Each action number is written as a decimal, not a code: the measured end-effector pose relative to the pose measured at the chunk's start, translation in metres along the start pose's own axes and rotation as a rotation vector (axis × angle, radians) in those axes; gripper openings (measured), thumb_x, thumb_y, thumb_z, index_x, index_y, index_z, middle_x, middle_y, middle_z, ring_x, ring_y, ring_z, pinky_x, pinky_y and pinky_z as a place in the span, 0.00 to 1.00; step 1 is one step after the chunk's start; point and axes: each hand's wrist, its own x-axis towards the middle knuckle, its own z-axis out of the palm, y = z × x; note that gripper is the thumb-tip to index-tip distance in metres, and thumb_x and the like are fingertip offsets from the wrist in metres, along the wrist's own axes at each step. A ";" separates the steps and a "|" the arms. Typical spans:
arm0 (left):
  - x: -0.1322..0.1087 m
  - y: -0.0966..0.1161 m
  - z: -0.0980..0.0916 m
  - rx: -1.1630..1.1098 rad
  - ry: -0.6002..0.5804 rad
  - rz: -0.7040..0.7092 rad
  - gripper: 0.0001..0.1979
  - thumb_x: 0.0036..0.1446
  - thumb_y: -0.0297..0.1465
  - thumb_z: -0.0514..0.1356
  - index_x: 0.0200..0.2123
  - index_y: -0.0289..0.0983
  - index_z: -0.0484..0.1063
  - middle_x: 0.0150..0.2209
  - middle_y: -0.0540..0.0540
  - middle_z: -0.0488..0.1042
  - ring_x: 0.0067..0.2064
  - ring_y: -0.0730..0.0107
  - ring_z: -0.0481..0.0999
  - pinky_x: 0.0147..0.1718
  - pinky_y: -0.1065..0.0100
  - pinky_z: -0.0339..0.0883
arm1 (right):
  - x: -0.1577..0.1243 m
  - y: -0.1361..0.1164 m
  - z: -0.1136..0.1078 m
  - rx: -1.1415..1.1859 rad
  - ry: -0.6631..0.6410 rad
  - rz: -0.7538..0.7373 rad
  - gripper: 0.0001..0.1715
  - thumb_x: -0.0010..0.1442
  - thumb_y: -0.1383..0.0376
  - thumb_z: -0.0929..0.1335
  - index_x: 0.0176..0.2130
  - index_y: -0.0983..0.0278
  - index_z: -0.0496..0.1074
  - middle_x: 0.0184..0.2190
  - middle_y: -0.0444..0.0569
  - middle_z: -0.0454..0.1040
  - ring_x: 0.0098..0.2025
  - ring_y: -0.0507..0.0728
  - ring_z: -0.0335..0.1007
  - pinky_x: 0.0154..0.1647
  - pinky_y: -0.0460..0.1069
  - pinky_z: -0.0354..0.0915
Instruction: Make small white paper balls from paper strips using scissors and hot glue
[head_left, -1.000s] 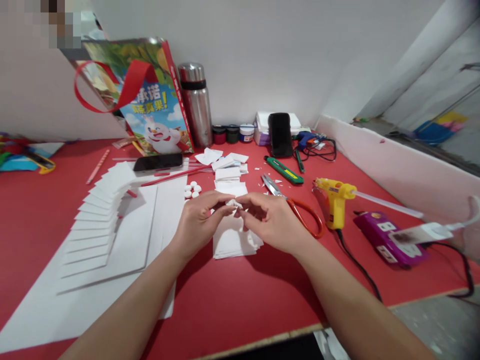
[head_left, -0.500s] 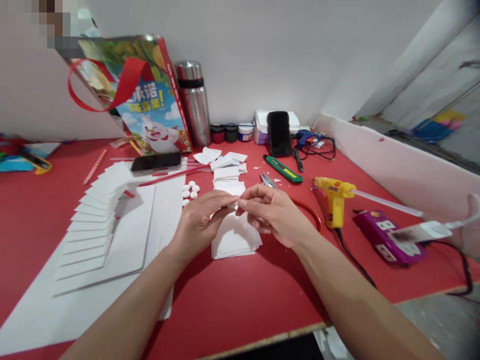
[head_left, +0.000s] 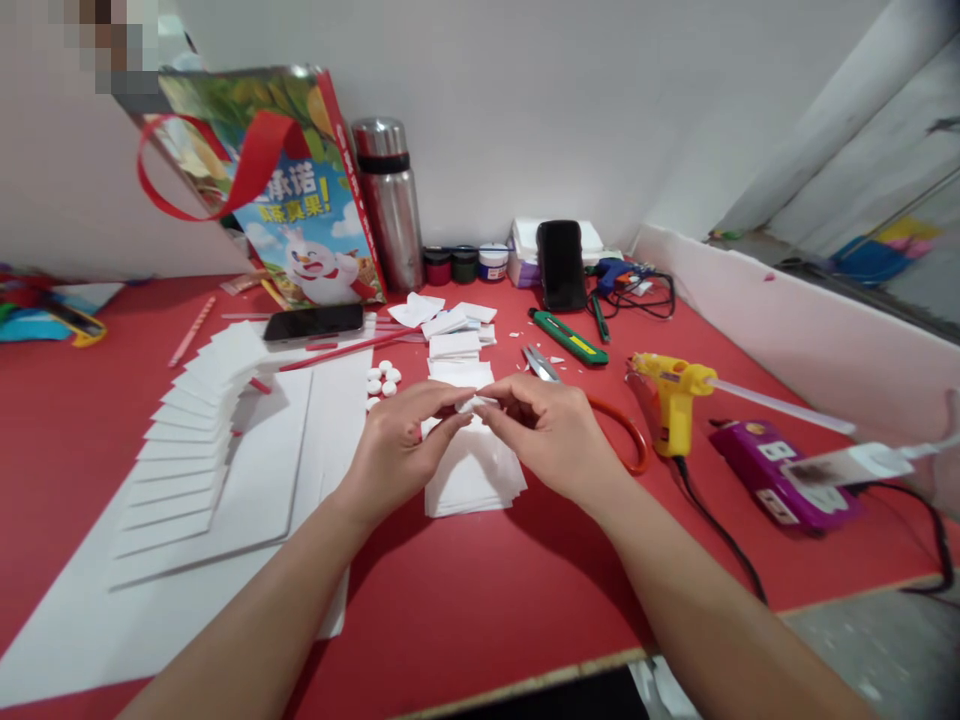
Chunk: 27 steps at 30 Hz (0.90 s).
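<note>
Between my two hands, above a stack of white paper sheets (head_left: 476,475), is a small piece of white paper (head_left: 472,404). My left hand (head_left: 405,435) pinches its left side with thumb and fingertips. On the right side, my right hand (head_left: 544,425) grips it the same way. Several round white pieces (head_left: 388,387) lie just beyond my left hand. Smaller folded white papers (head_left: 454,346) are behind the fingertips. Scissors with orange handles (head_left: 637,440) lie partly hidden behind my right hand.
A fanned row of white cards (head_left: 176,450) and a board (head_left: 270,480) lie left. A yellow glue gun (head_left: 675,400), purple box (head_left: 784,475) and green cutter (head_left: 568,338) are right. Behind stand a bag (head_left: 300,220), steel flask (head_left: 394,210), paint jars (head_left: 465,264) and black phone (head_left: 561,265).
My right hand's fingers have closed in on the paper piece, which now shows wider between both hands. The scissors' orange handle shows more.
</note>
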 end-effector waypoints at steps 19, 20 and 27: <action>-0.001 0.001 -0.001 0.021 -0.042 0.053 0.11 0.62 0.25 0.61 0.47 0.38 0.78 0.43 0.42 0.82 0.44 0.64 0.80 0.44 0.64 0.73 | 0.004 -0.001 -0.001 0.533 -0.117 0.345 0.18 0.59 0.52 0.71 0.31 0.66 0.74 0.24 0.44 0.74 0.19 0.46 0.57 0.18 0.44 0.52; -0.001 0.000 -0.001 0.026 -0.039 0.061 0.11 0.62 0.25 0.61 0.47 0.39 0.78 0.43 0.42 0.82 0.45 0.63 0.80 0.45 0.64 0.73 | 0.004 -0.001 -0.001 0.592 -0.128 0.382 0.19 0.58 0.52 0.72 0.31 0.66 0.73 0.25 0.44 0.74 0.18 0.45 0.55 0.16 0.44 0.50; -0.002 -0.003 0.000 0.042 -0.027 0.079 0.12 0.61 0.25 0.62 0.48 0.38 0.78 0.43 0.40 0.82 0.45 0.62 0.80 0.45 0.63 0.74 | 0.004 -0.003 -0.001 0.475 -0.097 0.371 0.14 0.54 0.57 0.75 0.30 0.66 0.76 0.20 0.42 0.72 0.18 0.46 0.55 0.17 0.44 0.52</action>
